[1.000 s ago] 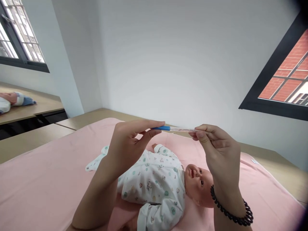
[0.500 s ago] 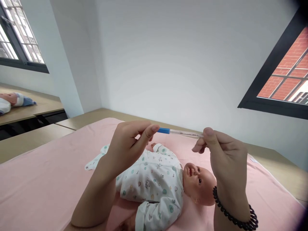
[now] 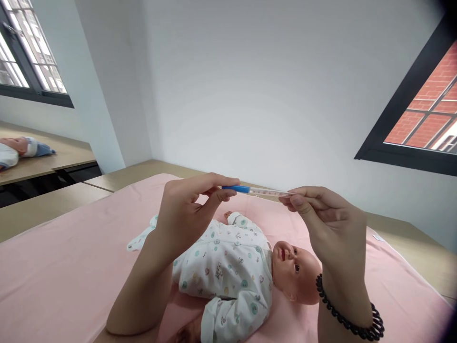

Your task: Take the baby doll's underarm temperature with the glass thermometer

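Note:
A glass thermometer [image 3: 267,192] with a blue end is held roughly level above the bed, between both hands. My left hand [image 3: 193,209] pinches the blue end between thumb and fingers. At the other end, the thumb and fingers of my right hand [image 3: 324,219] close on the clear glass tip; a black coil band [image 3: 348,317] circles that wrist. Below the hands, a baby doll [image 3: 294,274] in a white patterned outfit lies on its back, head to the right. My left forearm hides part of its lower body.
A pink sheet [image 3: 71,267] covers most of the wooden table [image 3: 396,233] under the doll. Another doll [image 3: 21,147] lies on a separate table at the far left. A white wall [image 3: 250,85] rises behind, with barred windows on both sides.
My right hand has turned and its fingers have come together around the glass tip. My left index finger has stretched out along the blue end, and the thermometer has shifted slightly left.

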Motion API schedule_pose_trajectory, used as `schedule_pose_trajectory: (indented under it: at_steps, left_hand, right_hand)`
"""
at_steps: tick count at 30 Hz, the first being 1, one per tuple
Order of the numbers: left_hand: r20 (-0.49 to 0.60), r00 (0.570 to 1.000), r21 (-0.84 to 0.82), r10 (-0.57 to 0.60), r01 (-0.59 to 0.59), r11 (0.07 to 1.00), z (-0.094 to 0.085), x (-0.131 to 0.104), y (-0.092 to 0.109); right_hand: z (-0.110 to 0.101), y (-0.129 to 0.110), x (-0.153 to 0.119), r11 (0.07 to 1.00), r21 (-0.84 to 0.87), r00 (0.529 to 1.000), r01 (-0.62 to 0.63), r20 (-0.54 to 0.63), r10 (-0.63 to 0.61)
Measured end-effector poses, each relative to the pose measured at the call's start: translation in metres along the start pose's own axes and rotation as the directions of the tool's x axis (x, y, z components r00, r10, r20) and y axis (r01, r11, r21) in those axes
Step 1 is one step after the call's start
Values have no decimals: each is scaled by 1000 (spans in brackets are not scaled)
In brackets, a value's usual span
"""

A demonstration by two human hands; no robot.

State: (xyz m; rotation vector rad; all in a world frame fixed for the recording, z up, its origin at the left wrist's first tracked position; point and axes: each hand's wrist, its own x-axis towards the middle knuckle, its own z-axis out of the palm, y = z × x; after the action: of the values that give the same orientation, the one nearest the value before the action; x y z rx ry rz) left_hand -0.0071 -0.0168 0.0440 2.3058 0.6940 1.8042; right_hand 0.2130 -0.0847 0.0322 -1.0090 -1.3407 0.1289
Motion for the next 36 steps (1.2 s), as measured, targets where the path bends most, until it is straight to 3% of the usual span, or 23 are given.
schedule_pose_trajectory:
  at_steps: [2, 4, 7, 8, 10, 11, 13, 15, 18, 19, 20, 21, 22, 23, 24, 25, 26, 27, 28, 30, 33, 34, 36]
  left_hand:
    - [-30, 1000, 4, 1, -1, 1000, 1, 1, 0]
    - [-120, 993, -11, 16, -18, 1000, 2, 2, 1]
    - [-345, 938, -52, 35, -57, 997, 0, 4, 3]
    - [-418, 907, -67, 48, -84, 994, -1, 4, 3]
    - [-529, 844, -100, 84, -160, 982, -2, 7, 2]
    - [-569, 815, -113, 108, -208, 972, -2, 8, 1]
    - [-626, 761, -123, 171, -313, 942, 0, 11, -1]
    - [-658, 720, -114, 220, -385, 916, 3, 13, -3]
    - [-662, 721, -94, 205, -352, 931, 8, 13, 0]
    - [-657, 733, -84, 176, -304, 949, 10, 12, 1]
    - [-651, 744, -73, 147, -254, 964, 11, 11, 3]
    - [-648, 751, -60, 126, -215, 975, 12, 9, 6]
    - [-647, 754, -48, 114, -190, 981, 12, 8, 8]
    - [-647, 754, -39, 109, -175, 984, 13, 7, 9]
    - [-644, 758, -35, 103, -163, 986, 13, 6, 11]
    - [-643, 759, -32, 99, -156, 987, 13, 6, 11]
    - [-641, 762, -30, 93, -147, 989, 13, 6, 12]
    - [-637, 766, -29, 87, -136, 990, 13, 7, 11]
    - [-632, 769, -22, 95, -140, 990, 12, 8, 10]
    - [-631, 760, 1, 155, -198, 980, 11, 10, 6]
    - [-624, 745, 11, 234, -291, 957, 11, 13, 1]
    - [-625, 743, 6, 241, -303, 953, 12, 13, 0]
    - [-624, 749, -4, 224, -290, 957, 13, 12, 0]
  right_hand:
    - [-1, -2, 1, 999, -31, 999, 12, -36, -13]
    - [-12, -2, 5, 998, -46, 984, 37, -175, -44]
    - [-45, 9, 17, 970, 192, 916, 147, -396, -61]
    - [-57, 14, 21, 915, 358, 913, 184, -408, -24]
    - [-77, 26, 29, 881, 434, 919, 186, -393, -1]
    - [-83, 31, 32, 900, 407, 930, 158, -369, 4]
    - [-85, 38, 36, 979, 183, 932, 95, -363, -23]
    - [-81, 43, 39, 1000, 1, 943, 28, -332, -26]
    - [-76, 41, 41, 986, 164, 950, -34, -301, 83]
    - [-75, 39, 41, 980, 183, 908, -76, -393, 143]
    - [-73, 36, 41, 981, 141, 816, -137, -545, 192]
    - [-70, 32, 39, 972, 68, 664, -224, -719, 204]
    - [-67, 28, 37, 945, -15, 552, -326, -815, 177]
    - [-64, 25, 35, 916, -96, 547, -390, -824, 147]
    - [-62, 23, 33, 910, -167, 664, -379, -735, 142]
    - [-60, 22, 31, 937, -187, 814, -296, -563, 144]
    - [-60, 22, 29, 974, -129, 932, -184, -338, 131]
    - [-60, 22, 28, 995, -17, 984, -102, -147, 98]
    - [-61, 22, 28, 993, 104, 997, -60, -36, 64]
    - [-61, 22, 27, 984, 176, 996, -22, -80, 37]
    - [-56, 18, 26, 980, -192, 951, 57, -289, -112]
    - [-54, 17, 26, 969, -238, 945, 61, -299, -132]
    - [-54, 17, 26, 994, -98, 967, 48, -246, -70]
